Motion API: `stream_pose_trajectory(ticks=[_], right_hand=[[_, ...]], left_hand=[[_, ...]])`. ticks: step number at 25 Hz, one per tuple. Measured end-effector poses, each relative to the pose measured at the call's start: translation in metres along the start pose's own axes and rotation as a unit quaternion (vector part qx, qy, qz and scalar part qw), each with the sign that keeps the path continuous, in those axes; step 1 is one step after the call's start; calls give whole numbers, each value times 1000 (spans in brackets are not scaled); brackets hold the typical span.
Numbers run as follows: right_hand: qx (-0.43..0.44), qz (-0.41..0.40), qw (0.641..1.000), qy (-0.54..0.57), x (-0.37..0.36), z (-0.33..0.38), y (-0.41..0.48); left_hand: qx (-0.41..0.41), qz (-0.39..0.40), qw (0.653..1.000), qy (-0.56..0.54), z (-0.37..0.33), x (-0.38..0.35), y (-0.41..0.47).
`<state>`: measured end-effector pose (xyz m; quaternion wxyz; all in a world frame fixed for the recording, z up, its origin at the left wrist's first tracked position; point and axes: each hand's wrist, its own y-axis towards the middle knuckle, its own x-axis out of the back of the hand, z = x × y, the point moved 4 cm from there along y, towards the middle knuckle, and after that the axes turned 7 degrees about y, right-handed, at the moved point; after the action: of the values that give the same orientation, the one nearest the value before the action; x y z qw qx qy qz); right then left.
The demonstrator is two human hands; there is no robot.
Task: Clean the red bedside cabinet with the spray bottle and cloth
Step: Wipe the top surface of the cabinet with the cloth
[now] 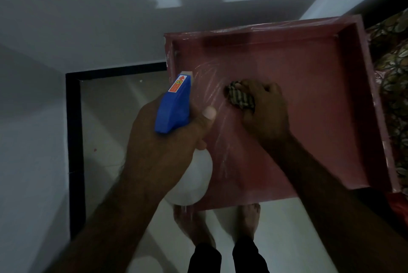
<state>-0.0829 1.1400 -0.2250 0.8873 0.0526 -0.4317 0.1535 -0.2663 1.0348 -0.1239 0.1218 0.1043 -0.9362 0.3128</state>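
Left hand (163, 142) grips one spray bottle (174, 105); right hand (267, 109) clutches one cloth (239, 96) on cabinet (309, 87).

Dim room: white walls (66, 18) w/ soft shadows, pale glossy floor tiles (106, 118), black skirting (74, 129) at left, floral-patterned fabric (395, 69) at right edge.

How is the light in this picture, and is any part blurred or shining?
Head view: dim overall, hard shadows on the wall; wet streaks glint on the red cabinet top; the right hand and cloth look slightly motion-blurred, the spray bottle in the left hand sharper.
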Motion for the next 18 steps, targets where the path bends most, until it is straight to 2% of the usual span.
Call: stream_pose_trajectory(ticks=[2, 6, 18], right_hand=[[8, 1, 1000, -4, 2, -7, -12], [14, -9, 1000, -4, 2, -14, -29], [27, 25, 999, 21, 6, -27, -102]], left_hand=[[-39, -26, 998, 43, 0, 5, -12], [-92, -70, 993, 32, 5, 4, -44], [-52, -114, 992, 26, 34, -38, -110]])
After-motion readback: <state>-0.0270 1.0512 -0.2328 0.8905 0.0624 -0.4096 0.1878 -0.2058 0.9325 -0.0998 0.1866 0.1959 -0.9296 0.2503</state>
